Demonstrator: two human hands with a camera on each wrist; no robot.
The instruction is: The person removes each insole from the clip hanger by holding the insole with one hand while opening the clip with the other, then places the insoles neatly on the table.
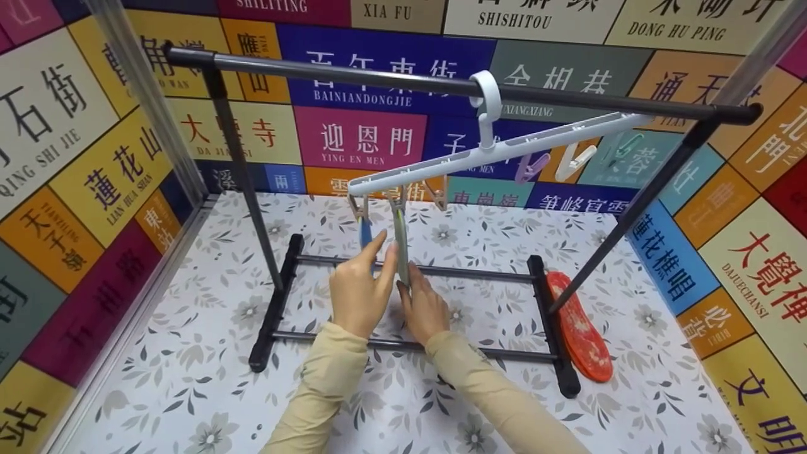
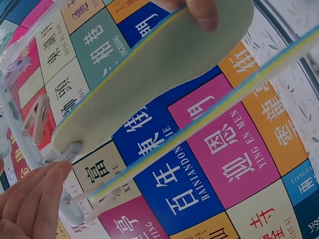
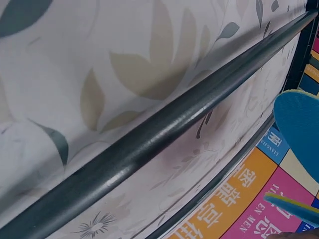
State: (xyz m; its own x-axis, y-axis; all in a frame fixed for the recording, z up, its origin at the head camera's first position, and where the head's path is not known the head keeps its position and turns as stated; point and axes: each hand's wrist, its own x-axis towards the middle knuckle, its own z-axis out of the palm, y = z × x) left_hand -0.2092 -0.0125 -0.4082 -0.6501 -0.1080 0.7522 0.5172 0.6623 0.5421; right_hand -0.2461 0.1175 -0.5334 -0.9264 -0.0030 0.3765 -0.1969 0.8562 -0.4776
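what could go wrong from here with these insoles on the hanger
The grey-green insole seems clipped only near one end, so it could drop if the clip isn't biting well when the right hand lets go. The hanger tilts down toward the end carrying it and the second insole, so it might swing or tip further on the rail. The left hand is close to that second insole and might knock it.
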